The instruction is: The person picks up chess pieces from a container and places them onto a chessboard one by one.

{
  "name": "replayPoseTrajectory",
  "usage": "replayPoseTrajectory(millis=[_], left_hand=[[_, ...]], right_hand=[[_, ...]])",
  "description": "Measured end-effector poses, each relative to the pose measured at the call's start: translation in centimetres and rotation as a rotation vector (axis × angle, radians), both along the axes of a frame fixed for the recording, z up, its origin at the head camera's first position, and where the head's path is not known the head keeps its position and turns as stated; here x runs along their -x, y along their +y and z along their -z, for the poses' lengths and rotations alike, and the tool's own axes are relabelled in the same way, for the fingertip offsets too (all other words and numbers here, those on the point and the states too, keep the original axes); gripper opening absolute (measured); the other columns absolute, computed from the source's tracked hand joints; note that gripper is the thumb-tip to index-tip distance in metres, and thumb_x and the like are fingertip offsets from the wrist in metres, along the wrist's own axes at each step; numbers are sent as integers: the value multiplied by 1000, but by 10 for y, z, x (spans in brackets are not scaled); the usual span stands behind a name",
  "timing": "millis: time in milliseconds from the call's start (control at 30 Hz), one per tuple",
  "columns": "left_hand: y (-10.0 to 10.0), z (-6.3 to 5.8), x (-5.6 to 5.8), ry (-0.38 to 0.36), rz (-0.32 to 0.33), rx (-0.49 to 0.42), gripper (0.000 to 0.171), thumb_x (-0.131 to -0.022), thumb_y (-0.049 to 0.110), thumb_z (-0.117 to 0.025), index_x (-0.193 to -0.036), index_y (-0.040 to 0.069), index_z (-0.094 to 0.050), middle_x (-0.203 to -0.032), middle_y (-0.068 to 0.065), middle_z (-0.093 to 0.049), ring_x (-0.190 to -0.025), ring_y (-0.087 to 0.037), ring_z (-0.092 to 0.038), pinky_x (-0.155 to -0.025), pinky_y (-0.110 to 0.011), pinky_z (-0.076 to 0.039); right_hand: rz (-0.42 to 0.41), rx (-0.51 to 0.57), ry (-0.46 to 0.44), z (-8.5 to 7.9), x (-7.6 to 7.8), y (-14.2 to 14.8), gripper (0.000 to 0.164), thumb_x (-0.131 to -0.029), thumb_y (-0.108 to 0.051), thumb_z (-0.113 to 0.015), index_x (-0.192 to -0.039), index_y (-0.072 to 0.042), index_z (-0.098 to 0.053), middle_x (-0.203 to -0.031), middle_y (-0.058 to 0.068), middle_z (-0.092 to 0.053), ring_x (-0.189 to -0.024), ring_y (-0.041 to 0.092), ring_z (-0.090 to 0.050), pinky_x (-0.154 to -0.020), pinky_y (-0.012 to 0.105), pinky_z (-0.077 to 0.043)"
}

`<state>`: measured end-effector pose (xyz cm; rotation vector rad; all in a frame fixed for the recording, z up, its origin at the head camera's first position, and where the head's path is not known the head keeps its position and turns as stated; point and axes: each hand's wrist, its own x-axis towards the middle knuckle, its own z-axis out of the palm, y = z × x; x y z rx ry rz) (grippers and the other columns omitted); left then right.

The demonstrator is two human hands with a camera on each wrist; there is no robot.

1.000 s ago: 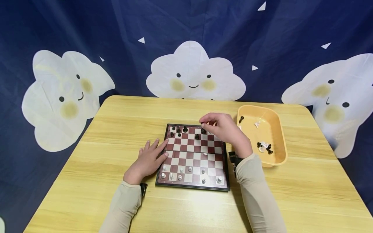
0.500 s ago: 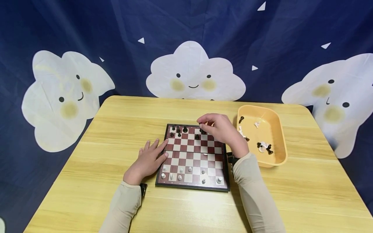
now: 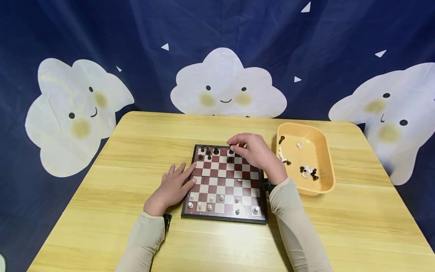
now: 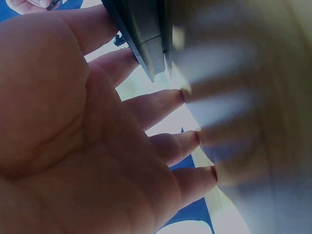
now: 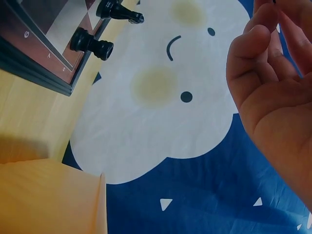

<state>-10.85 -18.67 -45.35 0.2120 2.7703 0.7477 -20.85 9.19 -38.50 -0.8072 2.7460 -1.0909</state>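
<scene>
A folding chessboard [image 3: 217,185] with red and white squares lies on the table in the head view. My right hand [image 3: 255,151] pinches the top of a black chess piece [image 3: 231,152] at the board's far row; its kind cannot be told, as the fingers cover it. My left hand [image 3: 171,189] lies with spread, straight fingers against the board's left edge, thumb and index finger touching it. In the left wrist view, those fingers meet the dark board side [image 4: 148,46]. A black rook [image 5: 90,44] stands on a corner square in the right wrist view.
Several black pieces [image 3: 209,152] stand at the board's far left, and several white pieces [image 3: 209,207] along its near side. Right of the board is an orange tray [image 3: 323,151] with loose black and white pieces. A cloud-printed blue curtain [image 3: 149,34] hangs behind the table.
My right hand has moved a little to the left along the far row with the black chess piece. More of the tray's left side now shows. My left hand has stayed put.
</scene>
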Motion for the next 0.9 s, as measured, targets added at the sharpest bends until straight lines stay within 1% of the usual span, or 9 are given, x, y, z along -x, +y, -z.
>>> replayPoseTrajectory(millis=[200,500,900], left_hand=[[0,0,0,-2,-1,-7,55,-101,40,-42,-152,24,-28,-156,-19,-19,-140,-49,-3,-104,-70,-6],[0,-1,0,8,0,-9,55,-101,41,-42,-152,25,-28,-155,-19,-19,-140,-49,-4,-104,-70,-6],[1,-2,0,14,2,-5,55,-101,40,-42,-152,24,-28,-155,-20,-20,-140,-50,-4,-104,-70,-7]], right_hand=[[0,0,2,2,1,-2,19,-93,-17,-63,-110,-14,-72,-107,-3,-68,-86,14,-61,-73,33,-49],[-3,-10,8,2,2,-5,19,-92,-15,-63,-109,-14,-72,-108,-1,-68,-87,14,-62,-74,33,-50],[2,13,29,4,2,-6,20,-91,-13,-64,-109,-15,-72,-107,-2,-69,-85,13,-62,-73,33,-50]])
